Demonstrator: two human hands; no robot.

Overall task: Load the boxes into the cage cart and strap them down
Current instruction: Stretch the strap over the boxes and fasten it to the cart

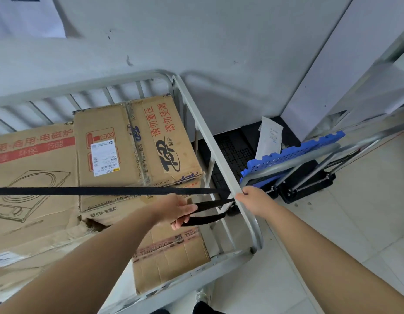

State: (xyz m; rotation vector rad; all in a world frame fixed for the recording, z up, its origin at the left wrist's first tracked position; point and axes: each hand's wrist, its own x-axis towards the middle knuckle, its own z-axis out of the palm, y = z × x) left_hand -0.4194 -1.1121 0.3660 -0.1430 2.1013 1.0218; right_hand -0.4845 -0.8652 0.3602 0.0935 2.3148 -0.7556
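Observation:
Several brown cardboard boxes fill the grey cage cart [203, 130]: a large one [31, 177] at left, one with red print [137, 141] at the back, a smaller one [171, 259] in front. A black strap [94, 190] runs taut across them from the left to the cart's right rail. My left hand [178, 210] grips a loop of the strap's loose end inside the cart. My right hand [253, 200] holds the right rail where the strap wraps it.
A folded blue hand trolley [291, 159] with black wheels leans just right of the cart, with a black mat [232, 150] and a white paper sleeve [269, 137] behind it. A grey wall stands behind the cart. Pale floor tiles lie at right and in front.

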